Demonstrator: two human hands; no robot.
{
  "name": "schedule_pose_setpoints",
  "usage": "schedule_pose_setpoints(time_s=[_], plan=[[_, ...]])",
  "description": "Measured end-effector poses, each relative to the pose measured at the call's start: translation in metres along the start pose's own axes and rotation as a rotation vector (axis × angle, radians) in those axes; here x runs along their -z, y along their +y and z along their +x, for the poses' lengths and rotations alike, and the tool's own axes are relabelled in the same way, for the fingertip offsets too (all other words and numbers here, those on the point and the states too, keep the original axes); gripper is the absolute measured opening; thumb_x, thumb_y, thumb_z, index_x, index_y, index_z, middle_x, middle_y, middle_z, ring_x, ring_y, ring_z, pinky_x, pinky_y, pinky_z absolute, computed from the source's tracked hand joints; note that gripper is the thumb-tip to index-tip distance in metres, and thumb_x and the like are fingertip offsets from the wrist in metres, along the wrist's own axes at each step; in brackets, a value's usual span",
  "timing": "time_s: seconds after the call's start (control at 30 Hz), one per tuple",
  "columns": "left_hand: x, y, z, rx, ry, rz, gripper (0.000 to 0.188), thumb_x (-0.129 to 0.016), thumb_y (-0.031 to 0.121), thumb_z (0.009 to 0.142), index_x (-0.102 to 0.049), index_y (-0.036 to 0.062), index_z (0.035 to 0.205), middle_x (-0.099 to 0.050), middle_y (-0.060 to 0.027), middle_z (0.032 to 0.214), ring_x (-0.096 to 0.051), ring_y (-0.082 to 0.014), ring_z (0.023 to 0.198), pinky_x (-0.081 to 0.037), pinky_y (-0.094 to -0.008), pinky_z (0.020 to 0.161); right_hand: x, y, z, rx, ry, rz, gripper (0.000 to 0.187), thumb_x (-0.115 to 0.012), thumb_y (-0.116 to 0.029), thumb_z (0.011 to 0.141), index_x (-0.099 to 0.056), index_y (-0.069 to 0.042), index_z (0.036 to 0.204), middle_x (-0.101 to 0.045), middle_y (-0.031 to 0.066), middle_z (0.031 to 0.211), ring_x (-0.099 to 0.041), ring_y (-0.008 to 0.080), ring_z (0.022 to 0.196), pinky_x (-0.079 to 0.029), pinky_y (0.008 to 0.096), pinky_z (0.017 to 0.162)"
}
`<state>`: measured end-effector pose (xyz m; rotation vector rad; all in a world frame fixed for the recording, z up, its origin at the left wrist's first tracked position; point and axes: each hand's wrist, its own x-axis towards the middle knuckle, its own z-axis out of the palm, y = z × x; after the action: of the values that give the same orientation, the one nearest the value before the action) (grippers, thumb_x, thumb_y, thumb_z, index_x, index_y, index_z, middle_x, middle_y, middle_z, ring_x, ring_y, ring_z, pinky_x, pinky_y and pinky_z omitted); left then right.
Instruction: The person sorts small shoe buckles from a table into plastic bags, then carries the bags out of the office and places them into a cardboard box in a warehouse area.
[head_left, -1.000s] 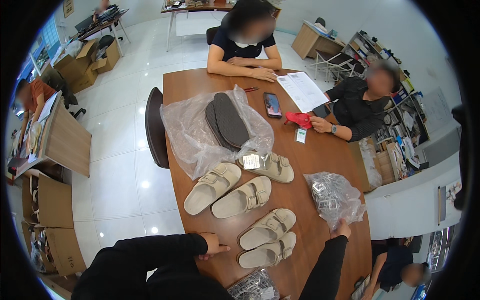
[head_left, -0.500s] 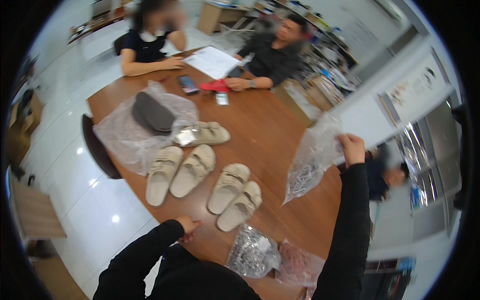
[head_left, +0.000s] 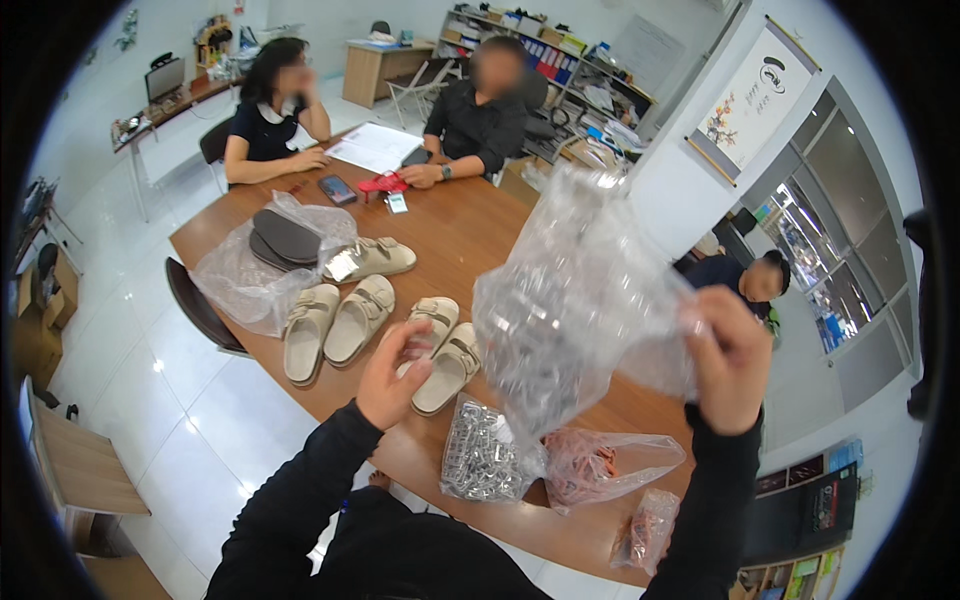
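A clear plastic bag (head_left: 560,310) of small silvery pieces hangs from my right hand (head_left: 730,360), whose fingers are closed on its upper side edge. The bag is raised over the table and blurred by motion. My left hand (head_left: 390,378) is up over the near edge, fingers apart and holding nothing. Behind it lies a pair of beige two-strap sandals (head_left: 447,372), partly hidden by its fingers. Farther left is another beige pair (head_left: 358,322), with a single beige sandal (head_left: 375,258) beyond. Below the raised bag rests a bag of silver metal buckles (head_left: 485,455).
A bag of orange pieces (head_left: 605,462) and a smaller bag (head_left: 650,530) lie near right on the wooden table (head_left: 450,225). Dark grey soles (head_left: 285,240) sit on clear plastic at left. Two people sit across, near a phone (head_left: 338,190) and a red item (head_left: 383,184).
My right hand has brought the plastic bag closer and it now spreads across the middle of the view. My left hand has risen from the table edge, with its fingers spread.
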<state>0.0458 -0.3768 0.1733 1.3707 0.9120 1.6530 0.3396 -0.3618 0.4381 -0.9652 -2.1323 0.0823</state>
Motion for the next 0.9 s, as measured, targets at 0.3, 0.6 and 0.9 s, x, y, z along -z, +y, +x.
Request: schedule_pose_setpoints(time_s=[0.3, 0.6, 0.9], plan=[[-0.082, 0.098, -0.057, 0.163, -0.226, -0.08, 0.028, -0.066, 0.016, 0.091, -0.061, -0.0007, 0.113, -0.062, -0.0082, 0.108, -0.058, -0.0151, 0.099, -0.045, -0.029, 0.088, 0.021, -0.022, -0.16, 0.02, -0.276, 0.192, 0.014, -0.069, 0.0, 0.078, -0.069, 0.0, 0.092, -0.066, 0.0133, 0.093, -0.064, 0.0269, 0.079, -0.051, 0.0312, 0.068], [-0.16, 0.105, -0.143, 0.13, -0.168, -0.349, 0.005, -0.06, 0.007, 0.091, -0.06, 0.0019, 0.092, -0.062, -0.0055, 0.102, -0.055, -0.0107, 0.093, -0.043, -0.0259, 0.082, 0.113, -0.004, -0.294, -0.532, -0.49, 0.166, 0.017, -0.076, -0.013, 0.08, -0.068, 0.0, 0.088, -0.067, 0.0147, 0.106, -0.064, 0.0273, 0.081, -0.051, 0.0339, 0.066], [-0.189, 0.071, -0.127, 0.406, -0.144, -0.576, 0.021, -0.061, 0.007, 0.093, -0.054, 0.0048, 0.113, -0.063, -0.0025, 0.104, -0.058, -0.0108, 0.097, -0.046, -0.0281, 0.087, 0.097, 0.0, -0.344, -0.918, 0.077, 0.267, 0.009, -0.065, -0.007, 0.088, -0.064, 0.002, 0.088, -0.062, 0.0021, 0.073, -0.057, 0.0082, 0.066, -0.045, 0.024, 0.06]])
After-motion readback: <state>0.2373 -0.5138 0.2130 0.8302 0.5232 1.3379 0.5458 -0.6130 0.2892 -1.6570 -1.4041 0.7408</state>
